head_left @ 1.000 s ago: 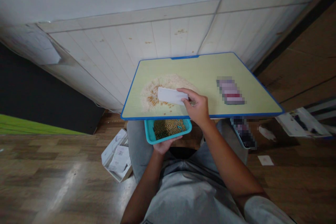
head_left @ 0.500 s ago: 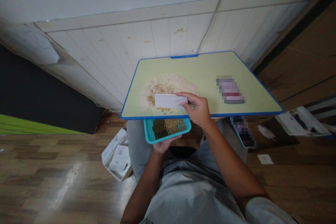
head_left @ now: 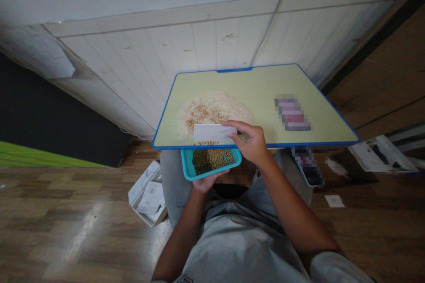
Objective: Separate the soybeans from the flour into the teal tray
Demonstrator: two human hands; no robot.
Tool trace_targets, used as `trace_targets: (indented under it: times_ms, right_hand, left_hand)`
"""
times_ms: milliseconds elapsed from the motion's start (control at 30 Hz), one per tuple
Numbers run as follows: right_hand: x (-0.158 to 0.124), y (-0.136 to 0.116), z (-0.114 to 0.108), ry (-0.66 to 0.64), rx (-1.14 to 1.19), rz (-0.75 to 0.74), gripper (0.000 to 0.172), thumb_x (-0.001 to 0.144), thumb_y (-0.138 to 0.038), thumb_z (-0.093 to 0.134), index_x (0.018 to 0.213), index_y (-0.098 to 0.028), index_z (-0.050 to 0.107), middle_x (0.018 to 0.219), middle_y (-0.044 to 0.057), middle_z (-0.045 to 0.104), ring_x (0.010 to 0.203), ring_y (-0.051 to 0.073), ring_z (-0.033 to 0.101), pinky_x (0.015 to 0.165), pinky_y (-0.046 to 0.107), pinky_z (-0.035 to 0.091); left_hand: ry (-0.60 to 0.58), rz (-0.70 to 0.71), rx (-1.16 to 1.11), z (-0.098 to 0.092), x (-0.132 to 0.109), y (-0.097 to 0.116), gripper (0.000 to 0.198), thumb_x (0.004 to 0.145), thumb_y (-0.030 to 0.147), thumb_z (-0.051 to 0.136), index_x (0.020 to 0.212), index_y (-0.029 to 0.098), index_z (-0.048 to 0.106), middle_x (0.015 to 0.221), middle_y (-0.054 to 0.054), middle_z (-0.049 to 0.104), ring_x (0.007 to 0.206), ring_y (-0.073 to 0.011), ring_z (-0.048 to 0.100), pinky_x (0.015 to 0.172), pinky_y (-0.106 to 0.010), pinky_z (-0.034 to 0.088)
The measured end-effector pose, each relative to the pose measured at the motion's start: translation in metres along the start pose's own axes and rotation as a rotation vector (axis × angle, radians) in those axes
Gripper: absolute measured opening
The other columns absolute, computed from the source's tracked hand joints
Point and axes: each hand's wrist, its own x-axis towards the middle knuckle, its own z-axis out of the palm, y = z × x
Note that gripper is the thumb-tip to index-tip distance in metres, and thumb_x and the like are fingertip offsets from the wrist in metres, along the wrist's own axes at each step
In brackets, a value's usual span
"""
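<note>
My right hand [head_left: 249, 140] pinches one end of a flat white rectangular card [head_left: 212, 133], tilted low over the near edge of the table. Small orange-yellow kernels [head_left: 207, 143] lie just in front of the card, and others are mixed into a spread of pale grains [head_left: 229, 105] behind it. Below the table edge, my left hand [head_left: 206, 183] grips a turquoise tray [head_left: 214, 174] from underneath. Inside the tray are dark green beans [head_left: 201, 162] on the left and tan round beans [head_left: 219, 158] on the right.
The yellow-green table [head_left: 265, 82] has a blue rim and stands against a white panelled wall. A pixelated flat object [head_left: 292, 114] lies on its right side. An open white box [head_left: 149, 199] sits on the floor at left; a white tray [head_left: 381, 154] is at right.
My right hand has drawn the card slightly toward the near table edge, bringing some kernels with it. My left hand and the turquoise tray stay nearly in place.
</note>
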Motion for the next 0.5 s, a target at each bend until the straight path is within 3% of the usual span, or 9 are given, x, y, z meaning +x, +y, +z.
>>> trace_targets:
  times_ms: [500]
  right_hand:
    - [-0.0027, -0.0051, 0.001, -0.012, -0.014, -0.035, 0.035, 0.092, -0.016, 0.066, 0.121, -0.029, 0.081, 0.119, 0.001, 0.085, 0.108, 0.02, 0.081, 0.097, 0.037, 0.067]
  left_hand:
    - [0.034, 0.014, -0.034, -0.0033, -0.0003, -0.0009, 0.078, 0.106, 0.069, 0.018, 0.173, 0.029, 0.024, 0.18, -0.013, 0.024, 0.167, -0.0449, 0.007, 0.123, -0.087, -0.001]
